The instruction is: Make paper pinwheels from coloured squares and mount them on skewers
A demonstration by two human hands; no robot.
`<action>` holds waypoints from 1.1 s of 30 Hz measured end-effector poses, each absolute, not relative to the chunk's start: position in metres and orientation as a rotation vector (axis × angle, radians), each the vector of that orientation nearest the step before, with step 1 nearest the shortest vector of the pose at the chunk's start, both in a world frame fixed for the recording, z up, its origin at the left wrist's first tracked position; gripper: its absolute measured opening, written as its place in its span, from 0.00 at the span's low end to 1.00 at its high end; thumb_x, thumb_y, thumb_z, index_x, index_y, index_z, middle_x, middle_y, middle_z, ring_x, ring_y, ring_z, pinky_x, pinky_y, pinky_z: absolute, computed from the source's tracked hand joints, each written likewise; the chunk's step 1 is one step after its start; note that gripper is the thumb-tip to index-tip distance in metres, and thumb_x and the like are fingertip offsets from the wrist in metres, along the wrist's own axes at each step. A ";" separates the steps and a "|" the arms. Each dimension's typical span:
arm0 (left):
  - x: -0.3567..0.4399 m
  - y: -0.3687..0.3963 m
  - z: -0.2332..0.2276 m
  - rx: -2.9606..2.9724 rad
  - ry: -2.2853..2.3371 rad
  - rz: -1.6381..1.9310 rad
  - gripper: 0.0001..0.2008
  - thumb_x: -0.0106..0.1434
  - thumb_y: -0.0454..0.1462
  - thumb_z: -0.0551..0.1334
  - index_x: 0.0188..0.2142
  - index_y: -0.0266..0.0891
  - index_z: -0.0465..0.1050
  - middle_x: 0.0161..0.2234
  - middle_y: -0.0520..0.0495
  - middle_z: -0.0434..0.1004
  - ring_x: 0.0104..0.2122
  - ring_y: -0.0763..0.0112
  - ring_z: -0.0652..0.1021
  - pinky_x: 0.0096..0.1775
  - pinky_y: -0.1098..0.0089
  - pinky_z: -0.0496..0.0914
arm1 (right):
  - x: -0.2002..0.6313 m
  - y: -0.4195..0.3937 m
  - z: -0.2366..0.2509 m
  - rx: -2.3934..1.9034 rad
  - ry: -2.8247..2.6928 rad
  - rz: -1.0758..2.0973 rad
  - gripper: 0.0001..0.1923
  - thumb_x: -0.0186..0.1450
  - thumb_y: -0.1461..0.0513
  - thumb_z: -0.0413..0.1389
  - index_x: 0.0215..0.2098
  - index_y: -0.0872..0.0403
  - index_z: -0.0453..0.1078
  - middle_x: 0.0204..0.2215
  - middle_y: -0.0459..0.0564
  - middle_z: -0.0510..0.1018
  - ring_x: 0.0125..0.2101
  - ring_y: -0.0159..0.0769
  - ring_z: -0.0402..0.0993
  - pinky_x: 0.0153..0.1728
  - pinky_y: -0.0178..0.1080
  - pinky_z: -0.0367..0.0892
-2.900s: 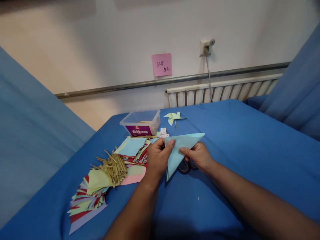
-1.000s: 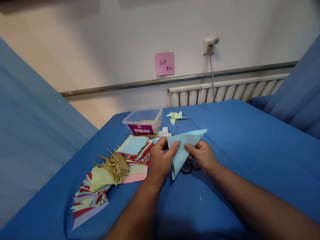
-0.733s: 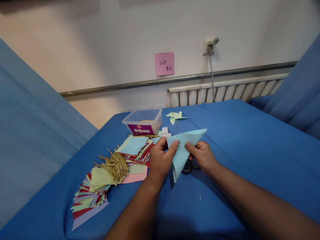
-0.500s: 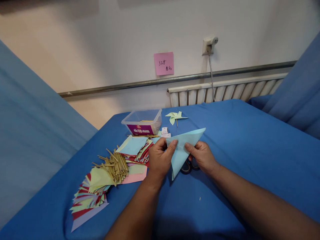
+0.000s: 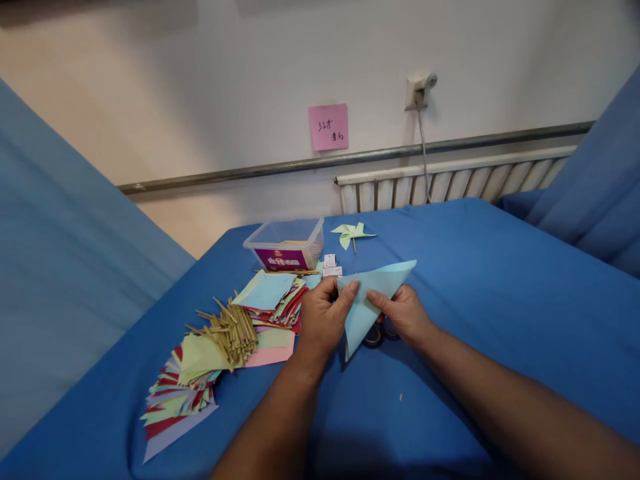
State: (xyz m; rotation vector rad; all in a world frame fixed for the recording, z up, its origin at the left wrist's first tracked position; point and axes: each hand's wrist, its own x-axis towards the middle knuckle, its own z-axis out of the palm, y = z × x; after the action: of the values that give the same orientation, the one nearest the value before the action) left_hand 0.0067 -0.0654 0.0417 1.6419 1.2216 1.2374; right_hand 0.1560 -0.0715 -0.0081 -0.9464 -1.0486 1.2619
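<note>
A light blue sheet of paper [image 5: 363, 313], folded over into a triangle, is held above the table between my two hands. My left hand [image 5: 327, 317] grips its left corner, the thumb pressed on the front face. My right hand [image 5: 405, 313] pinches the slanted folded edge, thumb in front and the other fingers behind. Beneath the paper lie scissors, partly hidden, with their dark handles [image 5: 374, 337] showing. To the left of my left hand is a stack of coloured paper squares [image 5: 267, 292], a light blue one on top.
Thin yellowish sticks [image 5: 235, 337] lie in a pile beside fanned coloured papers [image 5: 185, 393] at the left. Behind stand a clear plastic box [image 5: 284, 247], small white boxes [image 5: 331, 265] and a pale green paper pinwheel [image 5: 351, 233]. A blue cloth [image 5: 500, 320] covers the table; a wall and radiator [image 5: 450, 183] bound it.
Both hands and the paper have shifted very slightly to the right. My right thumb has slid a little left across the paper, and the far corner's flap has opened slightly.
</note>
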 end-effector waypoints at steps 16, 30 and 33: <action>0.006 -0.063 0.044 1.372 1.132 1.215 0.17 0.54 0.48 0.68 0.24 0.37 0.69 0.20 0.53 0.70 0.20 0.76 0.68 0.22 0.74 0.62 | 0.158 -0.072 -0.010 -0.848 -1.116 1.377 0.19 0.54 0.48 0.64 0.26 0.57 0.74 0.17 0.45 0.72 0.16 0.28 0.63 0.17 0.32 0.59; 0.020 -0.053 0.027 0.839 0.721 1.191 0.27 0.54 0.58 0.64 0.39 0.36 0.77 0.36 0.43 0.79 0.33 0.68 0.77 0.33 0.71 0.70 | 0.152 -0.058 -0.006 -1.080 -0.789 1.031 0.26 0.55 0.44 0.61 0.15 0.54 0.63 0.11 0.40 0.62 0.14 0.26 0.53 0.16 0.33 0.51; 0.035 -0.059 0.018 0.826 0.652 1.172 0.24 0.53 0.50 0.69 0.44 0.39 0.75 0.42 0.44 0.78 0.39 0.67 0.77 0.37 0.70 0.70 | 0.156 -0.053 -0.005 -1.074 -0.734 0.915 0.26 0.57 0.44 0.59 0.16 0.53 0.62 0.12 0.40 0.63 0.15 0.27 0.55 0.18 0.33 0.53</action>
State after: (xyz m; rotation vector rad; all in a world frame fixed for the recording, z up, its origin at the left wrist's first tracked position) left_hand 0.0354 -0.0592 0.0184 0.8258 0.6518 1.1717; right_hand 0.1563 -0.0527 -0.0049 -1.0744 -0.7341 0.9152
